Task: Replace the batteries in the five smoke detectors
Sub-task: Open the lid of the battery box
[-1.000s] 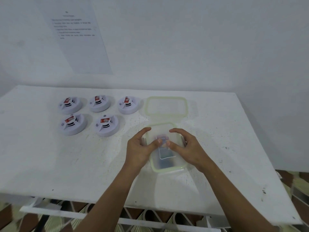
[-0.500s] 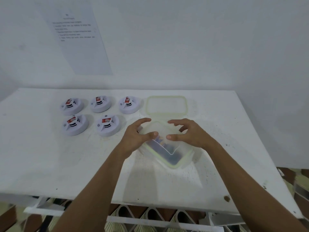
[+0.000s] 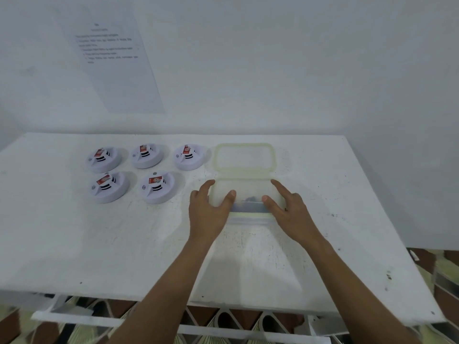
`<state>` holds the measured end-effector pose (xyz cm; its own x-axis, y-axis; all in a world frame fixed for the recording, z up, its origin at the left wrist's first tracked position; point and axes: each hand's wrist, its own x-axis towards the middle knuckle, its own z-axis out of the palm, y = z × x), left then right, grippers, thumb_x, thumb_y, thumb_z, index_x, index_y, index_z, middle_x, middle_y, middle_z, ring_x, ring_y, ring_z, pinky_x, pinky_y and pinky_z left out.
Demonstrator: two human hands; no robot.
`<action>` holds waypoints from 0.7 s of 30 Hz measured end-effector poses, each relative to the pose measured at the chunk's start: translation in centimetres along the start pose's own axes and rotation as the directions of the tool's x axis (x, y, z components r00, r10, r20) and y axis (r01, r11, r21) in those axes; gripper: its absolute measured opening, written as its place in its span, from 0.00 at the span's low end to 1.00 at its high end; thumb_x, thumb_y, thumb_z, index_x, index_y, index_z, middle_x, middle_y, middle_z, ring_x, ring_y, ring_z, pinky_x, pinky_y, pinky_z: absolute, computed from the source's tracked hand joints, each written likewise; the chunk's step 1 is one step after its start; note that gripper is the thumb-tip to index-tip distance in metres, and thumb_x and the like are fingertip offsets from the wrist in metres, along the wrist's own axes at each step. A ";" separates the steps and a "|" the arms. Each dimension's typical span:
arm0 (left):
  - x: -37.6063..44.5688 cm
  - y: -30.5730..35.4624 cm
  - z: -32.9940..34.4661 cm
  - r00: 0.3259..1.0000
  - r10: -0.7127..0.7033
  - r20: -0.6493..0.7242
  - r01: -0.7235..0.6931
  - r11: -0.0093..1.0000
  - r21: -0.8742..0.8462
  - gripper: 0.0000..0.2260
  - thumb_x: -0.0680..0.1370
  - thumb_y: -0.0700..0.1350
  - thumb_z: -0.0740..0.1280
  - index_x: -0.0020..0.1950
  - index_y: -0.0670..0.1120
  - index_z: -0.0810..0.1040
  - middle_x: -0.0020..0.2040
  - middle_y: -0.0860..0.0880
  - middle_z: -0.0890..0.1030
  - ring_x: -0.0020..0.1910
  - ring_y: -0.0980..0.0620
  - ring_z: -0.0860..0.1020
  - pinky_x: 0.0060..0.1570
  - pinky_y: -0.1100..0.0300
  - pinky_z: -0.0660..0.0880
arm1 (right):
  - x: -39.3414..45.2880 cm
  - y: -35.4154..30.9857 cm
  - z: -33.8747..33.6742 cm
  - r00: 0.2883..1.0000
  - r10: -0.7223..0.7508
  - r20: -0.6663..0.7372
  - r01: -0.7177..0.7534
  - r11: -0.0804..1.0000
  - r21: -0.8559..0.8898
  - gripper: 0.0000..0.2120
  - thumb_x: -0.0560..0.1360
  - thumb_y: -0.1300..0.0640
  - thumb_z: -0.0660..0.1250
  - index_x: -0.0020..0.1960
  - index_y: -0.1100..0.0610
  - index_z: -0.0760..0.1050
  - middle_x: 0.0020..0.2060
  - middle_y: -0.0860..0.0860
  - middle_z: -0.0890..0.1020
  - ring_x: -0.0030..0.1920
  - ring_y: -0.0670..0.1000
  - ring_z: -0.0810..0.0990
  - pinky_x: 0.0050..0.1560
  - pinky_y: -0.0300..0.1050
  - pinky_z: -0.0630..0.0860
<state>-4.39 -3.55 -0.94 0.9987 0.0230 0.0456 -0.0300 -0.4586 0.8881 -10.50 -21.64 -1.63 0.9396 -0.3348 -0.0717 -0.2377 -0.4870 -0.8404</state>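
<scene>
clear plastic makes up the container (image 3: 244, 194) that both hands hold on the white table (image 3: 99, 239), tipped over so its green-edged rim faces the person, with dark shapes blurred inside. the left hand (image 3: 207, 212) clasps its left side, thumb laid across the upturned face and fingers curled round the far corner. the right hand (image 3: 285, 207) mirrors it on the right side, forefinger stretched along the far edge, thumb pressed near the rim. both forearms reach in from the near table edge. the lid (image 3: 244, 157) lies flat just behind. five smoke detectors (image 3: 157, 187) sit in two rows to the left.
</scene>
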 end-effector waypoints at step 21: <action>-12.5 -4.9 -4.8 0.976 0.169 0.137 -0.188 0.972 0.141 0.33 0.69 0.60 0.71 0.71 0.50 0.69 0.48 0.59 0.70 0.49 0.70 0.71 0.44 0.79 0.67 | -12.9 3.6 0.5 0.996 -0.090 -0.015 0.086 0.983 -0.160 0.32 0.73 0.35 0.60 0.75 0.39 0.61 0.45 0.41 0.65 0.47 0.33 0.68 0.47 0.24 0.65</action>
<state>-16.97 2.70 -3.67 0.9753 -0.1771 0.1318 -0.2112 -0.5751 0.7904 -23.33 -18.65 -3.99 0.9533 -0.3016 0.0122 -0.1919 -0.6367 -0.7469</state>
